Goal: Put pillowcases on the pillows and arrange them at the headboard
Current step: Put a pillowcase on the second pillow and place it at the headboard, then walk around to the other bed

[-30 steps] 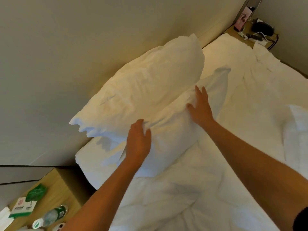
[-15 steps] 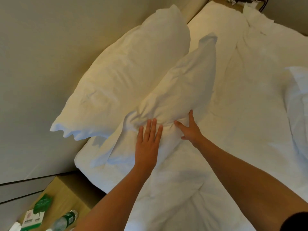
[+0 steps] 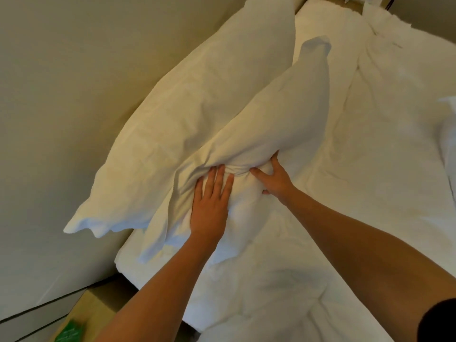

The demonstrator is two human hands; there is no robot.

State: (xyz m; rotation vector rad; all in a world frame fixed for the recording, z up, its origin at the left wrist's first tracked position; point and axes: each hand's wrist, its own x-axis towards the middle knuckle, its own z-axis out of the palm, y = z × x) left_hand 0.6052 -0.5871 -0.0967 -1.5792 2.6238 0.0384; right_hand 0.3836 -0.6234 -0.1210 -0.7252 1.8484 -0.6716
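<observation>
Two cased pillows lean at the headboard (image 3: 61, 95): the back pillow (image 3: 197, 114) against it, the front pillow (image 3: 276, 134) propped on that one. The left hand (image 3: 209, 208) lies flat on the front pillow, fingers spread (gripping nothing). The right hand (image 3: 274, 178) pinches a fold of its case.

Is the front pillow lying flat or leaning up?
Leaning up. The front pillow rests against the back pillow, its far corner raised.
</observation>
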